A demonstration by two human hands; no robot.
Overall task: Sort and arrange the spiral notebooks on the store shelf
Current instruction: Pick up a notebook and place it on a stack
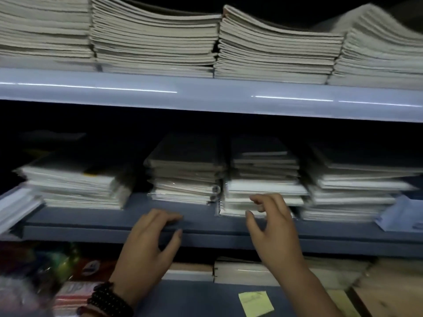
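Note:
Several stacks of wrapped spiral notebooks lie on the dim middle shelf (91, 221): one at the left (75, 191), one in the centre (185, 179), one right of centre (263, 179) and one at the right (357, 191). My left hand (148, 245) rests with its fingers on the shelf's front edge, below the centre stack, holding nothing. My right hand (272, 227) hovers in front of the lowest notebooks of the right-of-centre stack, fingers loosely curled, thumb apart, nothing between them.
The upper shelf (206, 92) carries several tall stacks of thin exercise books (155, 37). Below are more notebooks (242, 273), a yellow sticky note (255, 303) and coloured packets (68, 296) at the left. Loose white items (400, 213) lie at the far right.

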